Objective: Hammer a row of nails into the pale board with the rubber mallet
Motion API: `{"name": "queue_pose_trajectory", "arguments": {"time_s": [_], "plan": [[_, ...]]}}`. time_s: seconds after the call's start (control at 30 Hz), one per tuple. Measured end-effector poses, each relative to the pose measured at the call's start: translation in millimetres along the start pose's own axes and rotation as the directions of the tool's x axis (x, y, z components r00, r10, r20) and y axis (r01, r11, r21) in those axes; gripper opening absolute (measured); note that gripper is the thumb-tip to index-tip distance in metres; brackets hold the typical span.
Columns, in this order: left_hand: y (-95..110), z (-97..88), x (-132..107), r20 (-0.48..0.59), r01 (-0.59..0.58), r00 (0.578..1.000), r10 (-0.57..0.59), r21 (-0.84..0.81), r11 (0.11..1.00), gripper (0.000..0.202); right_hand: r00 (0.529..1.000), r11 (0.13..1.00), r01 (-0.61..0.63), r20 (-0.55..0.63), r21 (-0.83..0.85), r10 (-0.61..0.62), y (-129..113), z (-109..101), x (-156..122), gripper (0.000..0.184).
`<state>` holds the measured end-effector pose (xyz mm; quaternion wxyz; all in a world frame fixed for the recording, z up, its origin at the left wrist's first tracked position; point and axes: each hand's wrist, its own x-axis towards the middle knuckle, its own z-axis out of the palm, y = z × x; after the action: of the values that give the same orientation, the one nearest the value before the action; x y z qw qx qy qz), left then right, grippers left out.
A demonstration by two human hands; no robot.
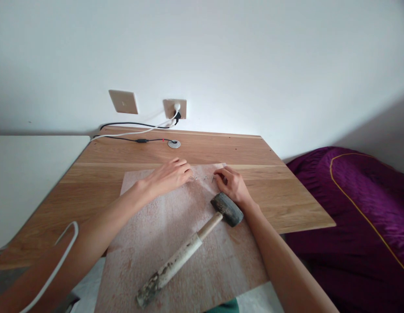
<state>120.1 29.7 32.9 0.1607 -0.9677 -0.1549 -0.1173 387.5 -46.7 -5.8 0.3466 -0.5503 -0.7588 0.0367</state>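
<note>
White cord (62, 262) first, looping over my left forearm at the near left, closest of all to the camera. Past it comes the board (139, 243), pale and streaked with brown, jutting over the near edge of the bench (283, 204), a bit of green cloth (224, 307) peeping out below. Across the board lies the mallet (182, 257), aslant: stained handle pointing to the near left, dark head to the far right, just beside my right wrist. And up to the action, at the far part of the board! Small nails (205, 177) sit there between my two hands. My left hand (174, 173) reaches in from the left, back upward, fingers bent and bunched together, tips right by the leftmost nail; whether they grip one, I cannot tell. My right hand (232, 183) faces it, thumb and forefinger curled towards each other, nearly meeting, a nail right at their tips; held or merely touched, I can't say. Beyond, a white cable (133, 133) and a black cable (136, 124) run along the far side to the socket (169, 108) on the wall, and off to the right bulges a purple cover (368, 195) with yellow piping.
</note>
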Motion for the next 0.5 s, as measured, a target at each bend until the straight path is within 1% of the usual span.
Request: {"name": "queue_pose_trajectory", "arguments": {"time_s": [0.07,0.27,0.37,0.5], "plan": [[-0.7,2.7,-0.1,-0.012,0.027,1.0,-0.027,-0.002,1.0,0.022,1.0,1.0,-0.004,0.001,0.0,0.004,-0.2,0.0,0.2,0.017],[0.9,5.6,-2.5,-0.027,0.092,0.995,-0.092,-0.012,0.996,0.024,1.0,1.0,-0.014,0.01,0.006,0.014,-0.1,0.3,-0.2,0.017],[2.8,6.1,-0.4,-0.035,0.094,0.995,-0.094,-0.012,0.995,0.029,1.0,1.0,-0.019,0.014,0.007,0.019,-0.1,0.2,-0.3,0.017],[2.3,4.1,3.9,-0.056,0.103,0.993,-0.107,-0.063,0.993,0.035,1.0,1.0,-0.02,0.014,0.002,0.02,-0.3,-0.6,0.0,0.017]]}}
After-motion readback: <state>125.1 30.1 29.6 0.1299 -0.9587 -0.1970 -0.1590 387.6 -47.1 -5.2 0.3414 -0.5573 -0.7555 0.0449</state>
